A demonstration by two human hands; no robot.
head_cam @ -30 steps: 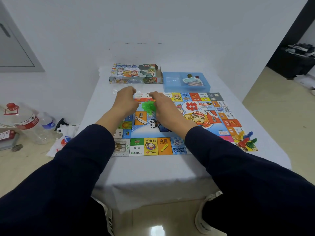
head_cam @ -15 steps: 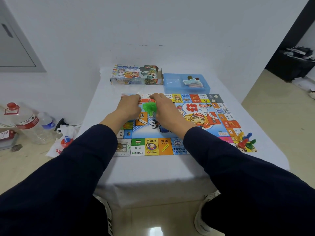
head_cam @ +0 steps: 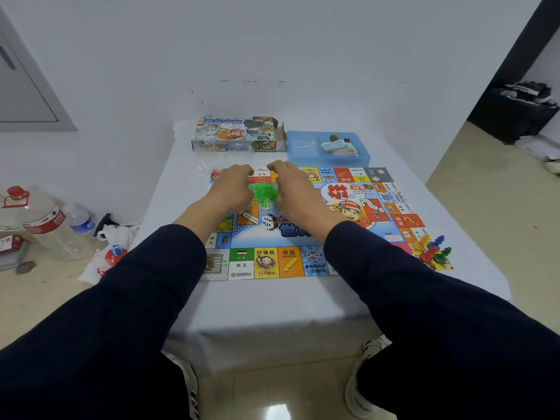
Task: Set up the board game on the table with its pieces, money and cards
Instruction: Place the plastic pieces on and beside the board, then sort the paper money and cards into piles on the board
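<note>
A: Our two hands meet over the far left part of the board (head_cam: 303,237), with the clump of green pieces (head_cam: 264,193) between them, apparently inside a clear bag. They look like small, light, hard plastic bits, so they could scatter if we tear carelessly.

B: Agreed. Our left hand (head_cam: 232,189) and right hand (head_cam: 291,189) both curl toward the clump and seem to pinch its wrapping, though the fingertips are hidden. We'd best keep our grip on the film, low over the board.

A: Beyond it, the blue tray (head_cam: 303,147) holds stacked cards or notes. The game box (head_cam: 236,134) lies beside it on the counter (head_cam: 272,301), and the coloured pawns (head_cam: 431,251) cluster at the board's near right corner.
</note>
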